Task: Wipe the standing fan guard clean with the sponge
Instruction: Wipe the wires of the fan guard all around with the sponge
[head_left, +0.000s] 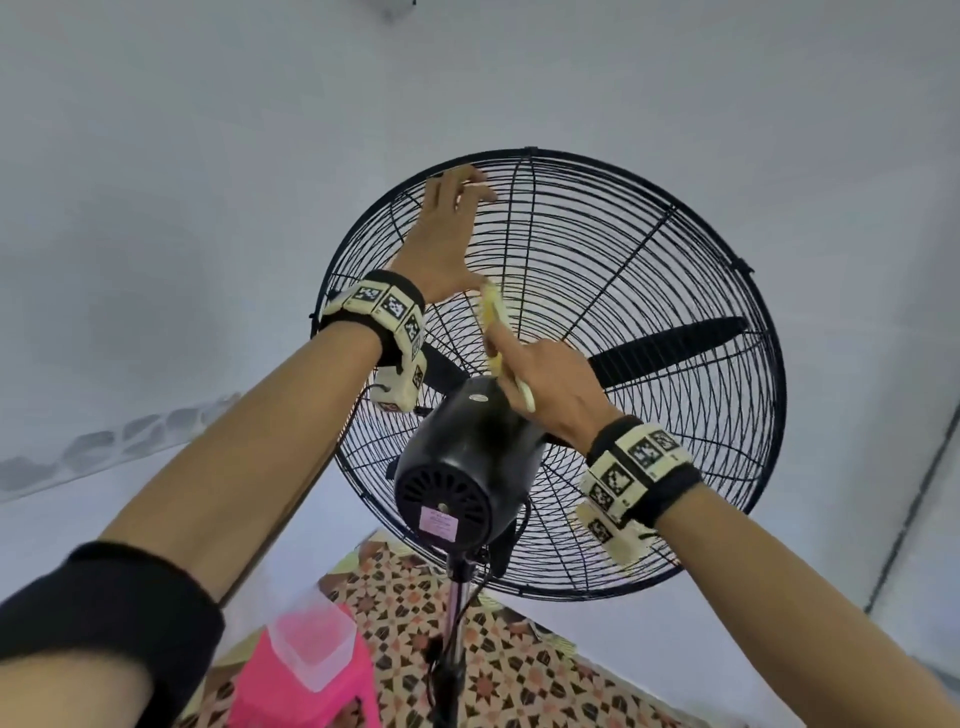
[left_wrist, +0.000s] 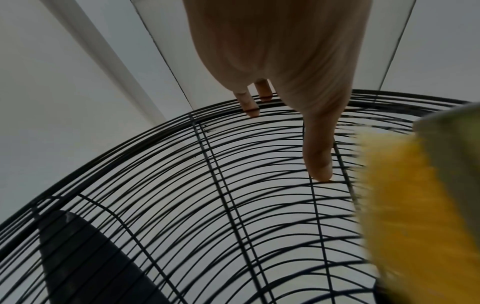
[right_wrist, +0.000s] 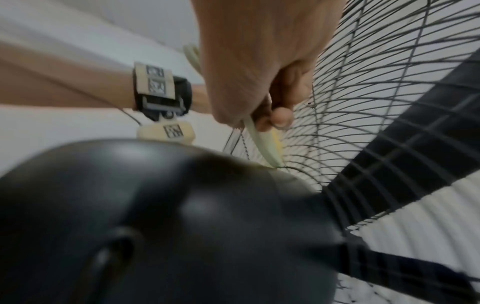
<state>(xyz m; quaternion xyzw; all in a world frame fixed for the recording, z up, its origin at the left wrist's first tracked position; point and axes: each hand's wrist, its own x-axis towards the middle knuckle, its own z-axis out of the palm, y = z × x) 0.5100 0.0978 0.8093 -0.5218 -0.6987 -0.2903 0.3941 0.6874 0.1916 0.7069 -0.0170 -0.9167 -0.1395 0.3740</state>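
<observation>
I see the black wire fan guard (head_left: 649, 291) from behind, with dark blades inside it. My left hand (head_left: 447, 234) reaches to its upper left rim, and its fingertips (left_wrist: 250, 109) hook between the wires while the thumb lies on a wire lower down. My right hand (head_left: 550, 384) grips a thin yellow and green sponge (head_left: 491, 317) and holds it edge-on against the rear wires, just above the black motor housing (head_left: 462, 457). The sponge (left_wrist: 410, 205) is blurred in the left wrist view. In the right wrist view the sponge (right_wrist: 262, 144) sticks out below the curled fingers.
The fan pole (head_left: 457, 623) with a hanging cable drops to a patterned floor (head_left: 519, 675). A pink plastic stool (head_left: 306, 691) at the lower left carries a clear container (head_left: 311, 644). Pale walls stand behind the fan.
</observation>
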